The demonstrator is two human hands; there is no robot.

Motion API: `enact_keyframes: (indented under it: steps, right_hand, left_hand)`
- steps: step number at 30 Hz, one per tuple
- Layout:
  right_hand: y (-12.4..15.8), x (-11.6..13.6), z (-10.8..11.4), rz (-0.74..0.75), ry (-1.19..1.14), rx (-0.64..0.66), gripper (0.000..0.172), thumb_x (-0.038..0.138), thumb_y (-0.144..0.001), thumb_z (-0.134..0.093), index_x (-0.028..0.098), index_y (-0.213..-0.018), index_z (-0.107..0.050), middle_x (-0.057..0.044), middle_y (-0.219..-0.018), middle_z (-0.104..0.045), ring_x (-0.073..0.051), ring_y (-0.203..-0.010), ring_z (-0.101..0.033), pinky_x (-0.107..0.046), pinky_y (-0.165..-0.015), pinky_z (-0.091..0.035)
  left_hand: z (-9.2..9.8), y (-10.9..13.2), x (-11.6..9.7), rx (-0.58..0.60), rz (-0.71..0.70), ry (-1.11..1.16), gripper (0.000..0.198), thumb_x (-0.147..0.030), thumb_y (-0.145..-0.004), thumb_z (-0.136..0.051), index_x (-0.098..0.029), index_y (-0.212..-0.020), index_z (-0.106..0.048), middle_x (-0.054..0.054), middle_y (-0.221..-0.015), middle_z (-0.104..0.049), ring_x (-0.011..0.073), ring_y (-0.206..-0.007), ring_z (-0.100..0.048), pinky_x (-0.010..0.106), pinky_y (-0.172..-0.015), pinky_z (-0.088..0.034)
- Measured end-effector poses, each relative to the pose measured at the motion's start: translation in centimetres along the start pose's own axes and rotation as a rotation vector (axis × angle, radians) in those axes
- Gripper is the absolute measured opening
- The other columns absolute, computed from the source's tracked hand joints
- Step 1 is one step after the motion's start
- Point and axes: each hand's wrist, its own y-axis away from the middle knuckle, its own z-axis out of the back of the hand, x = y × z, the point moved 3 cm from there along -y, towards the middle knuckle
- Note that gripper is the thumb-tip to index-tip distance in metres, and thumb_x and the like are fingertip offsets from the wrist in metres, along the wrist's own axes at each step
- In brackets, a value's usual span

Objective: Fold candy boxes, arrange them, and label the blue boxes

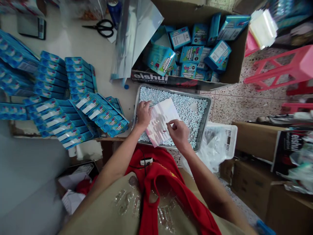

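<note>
A metal tray (pixel 207 114) full of small pale-blue candies lies in front of me. Above the candies is a flat, shiny, pale pink-and-white packet or sheet (pixel 162 120), tilted at an angle. My left hand (pixel 143 114) grips its upper left edge, fingers bent together. At its right side my right hand (pixel 179 132) is closed, with thumb and forefinger pinched at the surface; what lies between those fingertips is too small to make out.
Stacked blue boxes (pixel 107 114) cover the table's left side, with scissors (pixel 104 28) farther back. Behind the tray stands a carton (pixel 234 80) of blue boxes, beside clear plastic sheets (pixel 129 39). A white container (pixel 230 140) with plastic bags is at right, near red stools (pixel 288 65).
</note>
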Motion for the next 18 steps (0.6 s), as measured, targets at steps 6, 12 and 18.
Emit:
enact_keyframes:
  steps: [6, 12, 18]
  right_hand:
    - [-6.0, 0.5, -1.5, -0.054, 0.137, 0.283, 0.044, 0.038, -0.099, -0.059, 0.022, -0.139, -0.066, -0.005, -0.081, -0.075, -0.026, -0.082, -0.069, -0.032, -0.073, -0.041]
    - [-12.0, 3.3, -5.0, 0.166, 0.35, 0.47, 0.049, 0.032, -0.102, -0.052, 0.03, -0.149, -0.062, -0.011, -0.119, -0.079, -0.031, -0.111, -0.072, -0.036, -0.088, -0.048]
    - [-12.6, 3.7, -6.5, 0.242, 0.482, 0.512, 0.041, 0.032, -0.104, -0.044, 0.025, -0.13, -0.075, -0.013, -0.119, -0.08, -0.028, -0.11, -0.073, -0.034, -0.087, -0.047]
  left_hand:
    - [0.2, 2.0, 1.0, 0.054, 0.064, 0.01, 0.028, -0.019, -0.099, -0.056, -0.018, -0.118, -0.076, 0.013, -0.119, -0.071, 0.032, -0.118, -0.06, 0.044, -0.108, -0.043]
    - [-0.3, 0.9, 0.9, 0.116, 0.194, -0.088, 0.029, -0.029, -0.099, -0.061, -0.021, -0.123, -0.074, 0.017, -0.132, -0.065, 0.0381, -0.128, -0.052, 0.049, -0.103, -0.041]
    - [-0.8, 0.8, 0.9, 0.166, 0.215, -0.125, 0.027, -0.03, -0.1, -0.06, -0.022, -0.121, -0.075, 0.016, -0.127, -0.065, 0.0372, -0.127, -0.051, 0.049, -0.102, -0.038]
